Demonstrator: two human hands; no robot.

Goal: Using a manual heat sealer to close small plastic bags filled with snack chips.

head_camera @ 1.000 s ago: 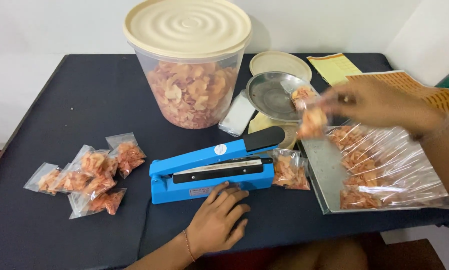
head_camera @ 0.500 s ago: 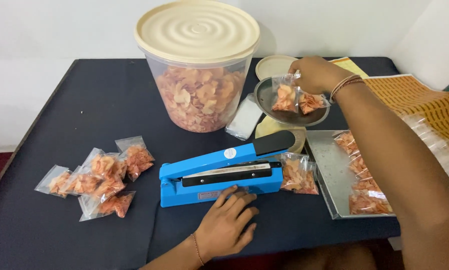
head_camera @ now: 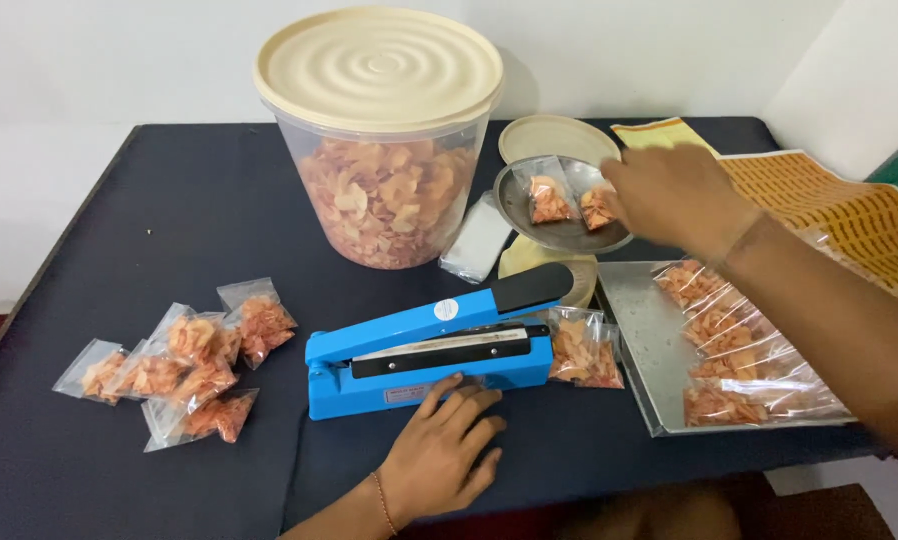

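Observation:
My right hand (head_camera: pixel 674 195) reaches over the round metal pan (head_camera: pixel 559 235) of a small scale, its fingertips pinching a small clear packet of orange snack pieces (head_camera: pixel 595 208). A second such packet (head_camera: pixel 549 198) lies in the pan beside it. My left hand (head_camera: pixel 439 455) lies flat on the dark table, fingers spread, their tips touching the front of a blue heat sealer (head_camera: pixel 419 350) whose arm is raised. One filled packet (head_camera: pixel 584 350) rests at the sealer's right end.
A big clear tub (head_camera: pixel 384 190) of orange snacks with a cream lid stands behind the sealer. Several sealed packets (head_camera: pixel 184 360) lie at the left. A steel tray (head_camera: pixel 649 340) at the right holds several filled bags. A yellow patterned sheet (head_camera: pixel 849 215) lies at far right.
My right hand carried a packet from above the steel tray to the scale pan, and has now drawn back to the pan's right side. My left hand has stayed by the sealer.

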